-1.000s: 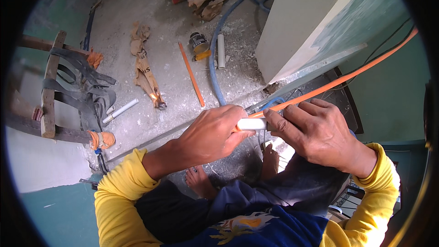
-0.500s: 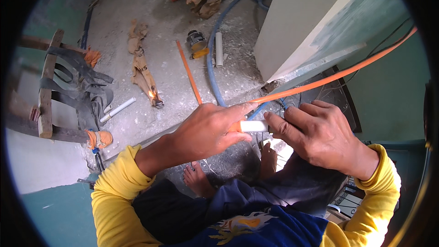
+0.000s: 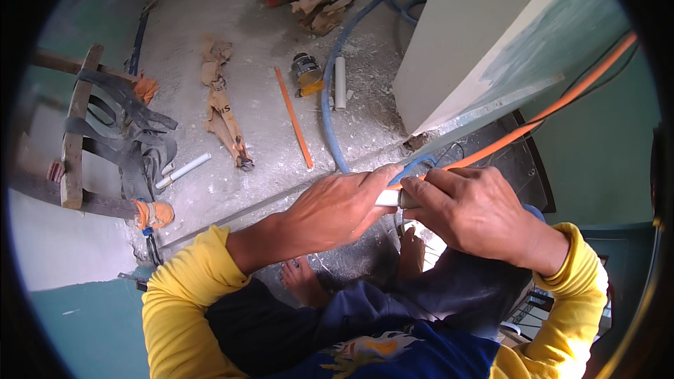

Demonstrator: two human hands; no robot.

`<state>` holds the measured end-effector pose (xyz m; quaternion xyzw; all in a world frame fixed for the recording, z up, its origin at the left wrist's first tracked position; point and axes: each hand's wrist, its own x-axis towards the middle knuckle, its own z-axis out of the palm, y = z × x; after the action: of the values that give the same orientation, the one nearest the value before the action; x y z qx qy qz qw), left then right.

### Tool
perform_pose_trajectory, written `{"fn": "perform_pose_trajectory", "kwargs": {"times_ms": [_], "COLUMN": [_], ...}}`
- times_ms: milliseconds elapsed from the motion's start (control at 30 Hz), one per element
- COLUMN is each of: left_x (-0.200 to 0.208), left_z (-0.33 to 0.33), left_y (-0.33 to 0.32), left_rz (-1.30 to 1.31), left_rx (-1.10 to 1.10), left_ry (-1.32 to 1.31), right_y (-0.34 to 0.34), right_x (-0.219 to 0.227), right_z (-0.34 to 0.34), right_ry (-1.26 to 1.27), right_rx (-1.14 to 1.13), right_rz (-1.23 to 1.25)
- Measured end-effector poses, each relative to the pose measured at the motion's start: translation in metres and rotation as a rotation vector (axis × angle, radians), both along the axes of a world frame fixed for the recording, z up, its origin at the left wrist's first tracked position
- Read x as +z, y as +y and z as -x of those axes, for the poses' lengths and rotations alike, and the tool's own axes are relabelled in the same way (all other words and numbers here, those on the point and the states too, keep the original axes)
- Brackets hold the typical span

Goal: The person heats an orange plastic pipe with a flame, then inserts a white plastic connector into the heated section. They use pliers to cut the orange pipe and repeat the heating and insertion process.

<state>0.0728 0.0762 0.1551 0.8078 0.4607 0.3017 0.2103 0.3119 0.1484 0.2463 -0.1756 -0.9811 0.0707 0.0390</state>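
Between my hands is a short length of white plastic pipe (image 3: 387, 198). My left hand (image 3: 330, 207) is closed around its left part, which the fingers hide. My right hand (image 3: 474, 210) pinches a greyish sleeve-like piece (image 3: 407, 200) at the pipe's right end, thumb on top. An orange flexible pipe (image 3: 512, 135) comes down from the upper right and passes behind my right hand toward my left fingertips; its end is hidden. Just beyond the hands a blue hose or cable (image 3: 415, 161) curves.
On the dusty floor lie a crumpled brown paper strip (image 3: 221, 112) with a charred end, a flat orange strip (image 3: 293, 118), a tin (image 3: 307, 70), white pipe pieces (image 3: 340, 83) and a blue hose (image 3: 327, 102). A wooden frame (image 3: 74, 126) stands left; a pale pillar (image 3: 456, 42) rises right.
My hands have come closer together, covering more of the white pipe; its orange left part is now hidden. The orange flexible pipe sits lower. The paper's flame looks fainter.
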Motion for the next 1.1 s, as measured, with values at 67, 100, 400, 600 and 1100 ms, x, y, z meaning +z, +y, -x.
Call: {"fn": "perform_pose_trajectory", "kwargs": {"times_ms": [67,100,400,600,1100], "left_x": [0.000,-0.002,-0.007,0.020,-0.019], "left_z": [-0.002,-0.002,0.007,0.017,0.006], "left_y": [-0.001,-0.002,0.012,0.012,0.004], "left_rz": [0.047,0.037,-0.007,0.435,0.716], "left_rx": [0.039,0.057,0.022,-0.110,0.022], "left_ry": [0.116,0.174,0.100,-0.289,-0.727], "right_y": [-0.004,-0.007,0.010,0.008,0.010], "right_x": [-0.003,-0.004,-0.014,0.002,0.008], "right_z": [0.002,0.004,0.007,0.000,-0.012], "right_ry": [-0.031,-0.043,0.049,0.021,-0.029], "right_rx": [0.030,0.025,-0.111,-0.130,-0.118], "right_rz": [-0.064,-0.057,0.573,0.347,0.240]}}
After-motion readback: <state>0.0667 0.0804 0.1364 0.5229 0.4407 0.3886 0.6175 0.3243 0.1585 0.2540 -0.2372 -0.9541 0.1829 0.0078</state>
